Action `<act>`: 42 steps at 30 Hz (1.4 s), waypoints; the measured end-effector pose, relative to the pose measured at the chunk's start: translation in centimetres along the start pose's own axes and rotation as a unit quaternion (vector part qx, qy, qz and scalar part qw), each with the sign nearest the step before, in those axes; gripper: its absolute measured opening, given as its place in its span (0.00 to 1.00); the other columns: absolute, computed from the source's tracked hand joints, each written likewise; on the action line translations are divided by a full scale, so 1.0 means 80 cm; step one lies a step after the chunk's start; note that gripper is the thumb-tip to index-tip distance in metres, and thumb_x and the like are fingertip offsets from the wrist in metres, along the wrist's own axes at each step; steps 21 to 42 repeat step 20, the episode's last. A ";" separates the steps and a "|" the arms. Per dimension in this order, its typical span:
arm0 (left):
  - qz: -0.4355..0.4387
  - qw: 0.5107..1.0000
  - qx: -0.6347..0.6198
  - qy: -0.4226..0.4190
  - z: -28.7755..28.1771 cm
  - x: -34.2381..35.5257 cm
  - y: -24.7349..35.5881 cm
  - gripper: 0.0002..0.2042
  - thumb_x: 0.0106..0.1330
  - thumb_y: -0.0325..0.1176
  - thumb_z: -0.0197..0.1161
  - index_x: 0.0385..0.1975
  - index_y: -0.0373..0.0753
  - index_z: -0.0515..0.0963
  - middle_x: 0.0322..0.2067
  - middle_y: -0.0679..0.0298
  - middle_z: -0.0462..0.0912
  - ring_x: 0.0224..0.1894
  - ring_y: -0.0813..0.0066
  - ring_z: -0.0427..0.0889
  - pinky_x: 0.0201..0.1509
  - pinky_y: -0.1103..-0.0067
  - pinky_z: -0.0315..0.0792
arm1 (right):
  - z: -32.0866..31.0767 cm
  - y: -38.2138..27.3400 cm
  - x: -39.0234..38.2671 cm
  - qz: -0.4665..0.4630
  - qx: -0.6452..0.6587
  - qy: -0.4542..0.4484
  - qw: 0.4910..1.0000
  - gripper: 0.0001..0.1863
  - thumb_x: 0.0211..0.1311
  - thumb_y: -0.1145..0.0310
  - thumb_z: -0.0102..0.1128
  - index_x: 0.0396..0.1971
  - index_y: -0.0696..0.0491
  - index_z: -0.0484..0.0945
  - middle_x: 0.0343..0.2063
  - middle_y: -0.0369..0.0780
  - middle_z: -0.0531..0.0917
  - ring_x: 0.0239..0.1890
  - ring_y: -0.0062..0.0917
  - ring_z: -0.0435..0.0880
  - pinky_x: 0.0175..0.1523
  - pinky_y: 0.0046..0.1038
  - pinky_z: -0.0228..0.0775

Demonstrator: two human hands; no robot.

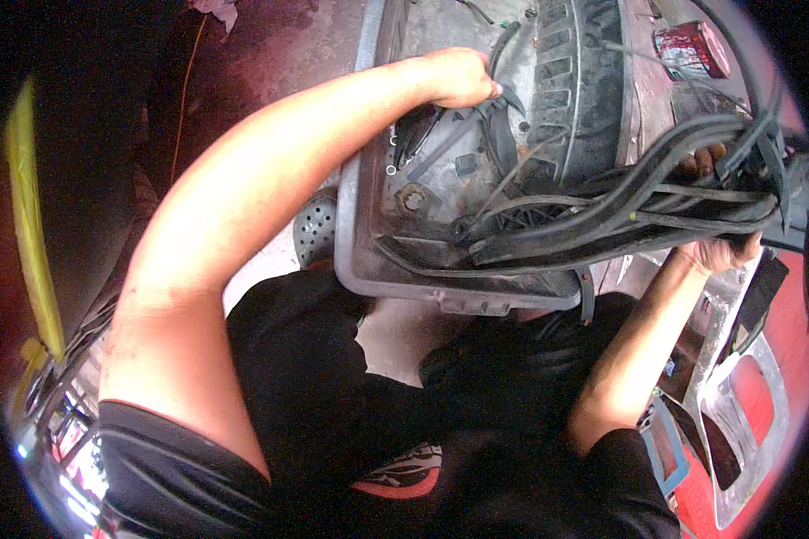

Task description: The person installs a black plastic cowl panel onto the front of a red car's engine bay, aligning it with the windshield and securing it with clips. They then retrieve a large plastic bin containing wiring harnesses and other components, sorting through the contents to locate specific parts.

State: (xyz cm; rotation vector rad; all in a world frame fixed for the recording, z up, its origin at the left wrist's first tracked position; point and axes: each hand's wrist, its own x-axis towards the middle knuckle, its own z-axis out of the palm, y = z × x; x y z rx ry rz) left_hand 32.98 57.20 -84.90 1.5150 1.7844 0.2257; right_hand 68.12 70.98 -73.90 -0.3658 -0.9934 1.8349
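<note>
A grey plastic bin lies before me with black rubber and plastic parts inside. My left hand reaches over its left wall. The fingers are closed at a thin black strip among the loose pieces. On the right, my right hand is wrapped from below around a thick bundle of long black rubber strips. Its fingertips show on the bundle's far side. The strips slope across the bin's near right corner, their left ends still down inside it. What lies under the bundle is hidden.
A broad black ribbed part stands along the bin's right side. Beyond it is a red-stained can. A grey metal frame lies at lower right, and a grey perforated clog is by the bin's left wall.
</note>
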 end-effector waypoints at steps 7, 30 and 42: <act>0.064 0.926 0.337 -0.157 0.014 0.048 0.015 0.18 0.48 0.21 0.61 0.41 0.30 0.87 0.45 0.42 0.87 0.50 0.45 0.87 0.52 0.56 0.80 | -0.033 -0.035 0.012 -0.002 0.022 0.039 0.999 0.44 0.50 0.46 0.73 0.66 0.53 0.74 0.66 0.44 0.76 0.69 0.46 0.71 0.75 0.58 0.54; -0.061 0.909 -0.353 -0.214 0.080 0.035 0.022 0.11 0.51 0.37 0.70 0.29 0.36 0.85 0.29 0.48 0.87 0.31 0.50 0.86 0.37 0.66 0.82 | -0.145 -0.129 0.009 -0.070 0.017 0.032 0.997 0.42 0.51 0.49 0.74 0.65 0.53 0.75 0.67 0.46 0.76 0.71 0.44 0.70 0.77 0.58 0.50; -0.061 0.909 -0.353 -0.214 0.080 0.035 0.022 0.11 0.51 0.37 0.70 0.29 0.36 0.85 0.29 0.48 0.87 0.31 0.50 0.86 0.37 0.66 0.82 | -0.145 -0.129 0.009 -0.070 0.017 0.032 0.997 0.42 0.51 0.49 0.74 0.65 0.53 0.75 0.67 0.46 0.76 0.71 0.44 0.70 0.77 0.58 0.50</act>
